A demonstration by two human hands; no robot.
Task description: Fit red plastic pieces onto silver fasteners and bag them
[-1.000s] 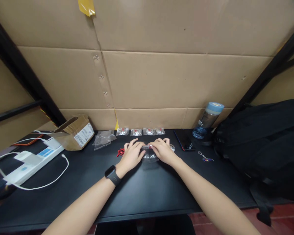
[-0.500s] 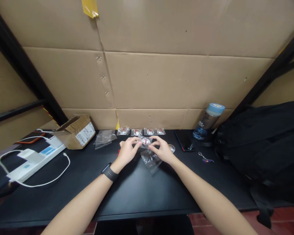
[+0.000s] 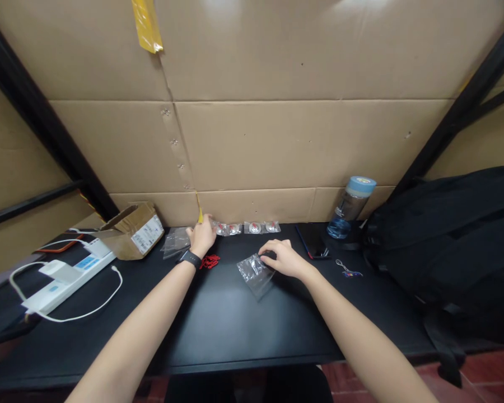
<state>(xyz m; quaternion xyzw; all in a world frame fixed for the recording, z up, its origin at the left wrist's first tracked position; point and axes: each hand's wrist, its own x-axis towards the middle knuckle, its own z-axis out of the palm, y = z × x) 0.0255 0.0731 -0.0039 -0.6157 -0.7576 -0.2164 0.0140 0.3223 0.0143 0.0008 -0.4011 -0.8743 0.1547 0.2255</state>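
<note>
Bag point(image 3: 254, 275): clear plastic, flat and askew on the bench near the middle of the frame, beside the right hand.
Packets point(image 3: 254, 228): four clear ones with round silvery and red contents, in a row at the bench's back edge, centre of the frame.
Right hand point(image 3: 264, 257): fingers bent over the bag's upper right part, thumb and fingertips close together; whether they pinch it, I cannot tell.
Left hand point(image 3: 208, 225): at the left end of the packets, fingers curled; its grip is hidden.
Red cords point(image 3: 210, 262): small heap just right of the watch point(image 3: 191, 258).
Spare bags point(image 3: 175, 244): clear, overlapping, left of the left hand.
Bench point(image 3: 235, 330): black, smooth, with a pale sheen at lower centre.
Left side: open carton point(image 3: 136, 232) with a white label, white power strip point(image 3: 69, 285) and cable.
Right side: dark phone point(image 3: 314, 242), blue-lidded bottle point(image 3: 350, 208), small charm point(image 3: 350, 273), black backpack point(image 3: 449, 252).
Wall point(image 3: 243, 140): creased brown cardboard, yellow tape point(image 3: 147, 27) at upper left, black posts either side.
Floor point(image 3: 487, 372): red tiles, lower right.
</note>
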